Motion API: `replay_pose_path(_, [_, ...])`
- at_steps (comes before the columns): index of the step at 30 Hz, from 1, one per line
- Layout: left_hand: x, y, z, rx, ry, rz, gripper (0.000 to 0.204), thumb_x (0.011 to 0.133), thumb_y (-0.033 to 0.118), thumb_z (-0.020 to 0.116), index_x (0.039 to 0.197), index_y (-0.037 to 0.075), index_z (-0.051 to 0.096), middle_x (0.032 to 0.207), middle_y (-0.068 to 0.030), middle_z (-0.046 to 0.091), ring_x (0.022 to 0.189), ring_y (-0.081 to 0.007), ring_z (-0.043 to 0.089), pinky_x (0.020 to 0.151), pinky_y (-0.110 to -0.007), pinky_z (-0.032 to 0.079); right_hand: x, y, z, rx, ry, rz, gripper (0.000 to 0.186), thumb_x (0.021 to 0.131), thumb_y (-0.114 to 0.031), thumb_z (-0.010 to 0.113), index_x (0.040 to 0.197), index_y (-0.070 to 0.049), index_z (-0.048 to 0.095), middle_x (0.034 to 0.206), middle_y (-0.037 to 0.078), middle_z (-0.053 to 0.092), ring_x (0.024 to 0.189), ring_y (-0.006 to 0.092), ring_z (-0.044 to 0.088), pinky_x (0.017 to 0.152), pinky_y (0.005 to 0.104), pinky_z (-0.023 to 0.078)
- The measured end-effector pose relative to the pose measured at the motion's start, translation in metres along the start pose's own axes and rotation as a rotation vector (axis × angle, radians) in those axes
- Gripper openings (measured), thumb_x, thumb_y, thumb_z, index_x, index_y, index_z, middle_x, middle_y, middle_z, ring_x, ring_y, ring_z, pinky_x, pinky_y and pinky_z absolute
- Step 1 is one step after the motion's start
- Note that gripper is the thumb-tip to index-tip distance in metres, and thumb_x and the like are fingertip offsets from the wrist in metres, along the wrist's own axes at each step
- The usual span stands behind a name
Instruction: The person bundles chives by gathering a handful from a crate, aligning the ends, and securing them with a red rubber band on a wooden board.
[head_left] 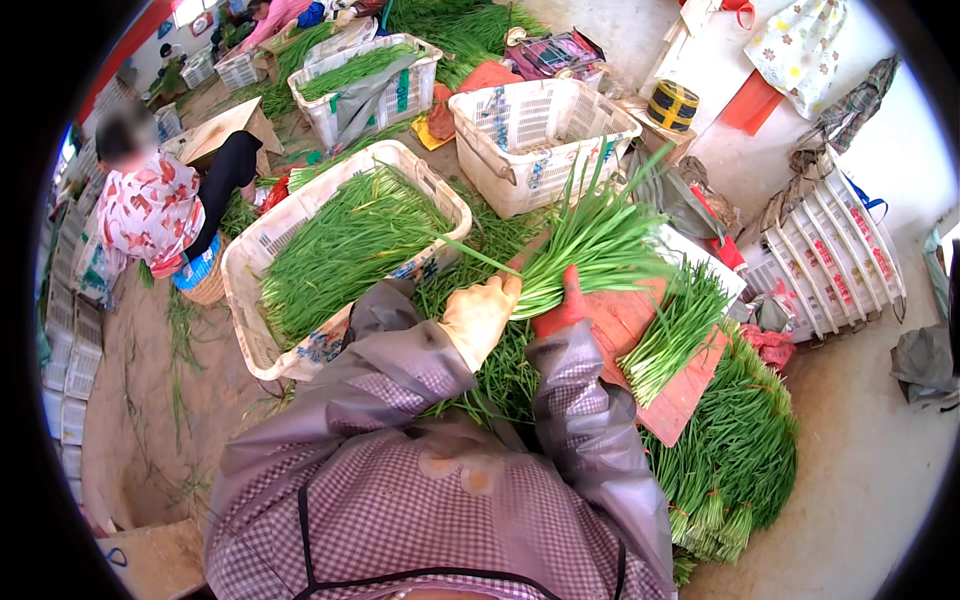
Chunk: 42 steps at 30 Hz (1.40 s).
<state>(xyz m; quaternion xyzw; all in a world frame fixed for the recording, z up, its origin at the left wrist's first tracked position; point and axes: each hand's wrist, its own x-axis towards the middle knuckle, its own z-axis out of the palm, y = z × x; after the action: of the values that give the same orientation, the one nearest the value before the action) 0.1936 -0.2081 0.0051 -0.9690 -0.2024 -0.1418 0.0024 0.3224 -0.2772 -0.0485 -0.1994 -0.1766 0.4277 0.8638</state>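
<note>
Bright grn bunch point(600, 262) w/ paler stems; L hand point(478, 318) gloved cream, R hand point(562, 312) gloved red.
Wearer's apron point(400, 520): purple-&-wht check, blk trim; sleeves point(600, 430) same check under sheer grey. Board point(688, 392) dull red; smaller bunch point(682, 325) grn w/ whitish ends; pile point(750, 440) deeper grn, a few red ties. Crates point(545, 180) off-wht. Co-worker's top point(150, 215) wht w/ red-pink print, trousers point(232, 178) blk. Hanging cloth point(797, 50) wht w/ yellowish flowers; round container point(672, 105) yellow & blk. Floor point(150, 400) brown.
</note>
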Motion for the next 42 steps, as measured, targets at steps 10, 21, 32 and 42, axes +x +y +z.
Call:
replay_pose_path(10, [-0.006,-0.011,-0.009,-0.852,-0.236,0.06,0.097,0.077,0.055,0.067,0.142,-0.005,0.025,0.135,-0.0246,0.045,0.113,-0.0336,0.056,0.093,-0.038,0.045,-0.011,-0.024,-0.012,0.178,0.034,0.205,0.052,0.08,-0.017,0.069,0.126,0.001,0.052,0.102,0.013,0.066,0.096,0.0242,0.064,0.09,0.0405,0.052])
replay_pose_path(21, [0.004,-0.011,0.004,-2.306,-0.222,-0.334,0.032,0.095,0.027,0.056,0.113,0.0,0.06,0.087,-0.0029,0.066,0.071,-0.0101,0.056,0.067,-0.023,0.047,-0.02,-0.026,-0.008,0.167,0.086,0.137,0.045,0.079,-0.023,0.066,0.116,-0.001,0.054,0.099,0.014,0.062,0.09,0.0297,0.061,0.082,0.045,0.052])
replay_pose_path(32, [-0.03,-0.066,-0.002,-2.212,-0.436,-0.146,0.036,0.092,0.023,0.06,0.117,-0.004,0.057,0.086,-0.0065,0.068,0.068,-0.0115,0.064,0.061,-0.023,0.053,-0.01,-0.088,-0.037,0.313,-0.103,0.127,0.038,0.083,-0.023,0.066,0.113,-0.003,0.054,0.097,0.012,0.061,0.096,0.0319,0.059,0.085,0.0448,0.051])
replay_pose_path(42, [0.0,-0.07,-0.026,-1.646,-0.5,-0.023,0.083,0.085,0.035,0.069,0.144,-0.002,0.025,0.145,-0.0177,0.036,0.124,-0.0249,0.046,0.103,-0.037,0.038,-0.015,-0.078,-0.002,0.071,-0.051,0.262,0.048,0.077,-0.016,0.069,0.119,0.0,0.054,0.101,0.015,0.063,0.091,0.0307,0.063,0.079,0.0442,0.055])
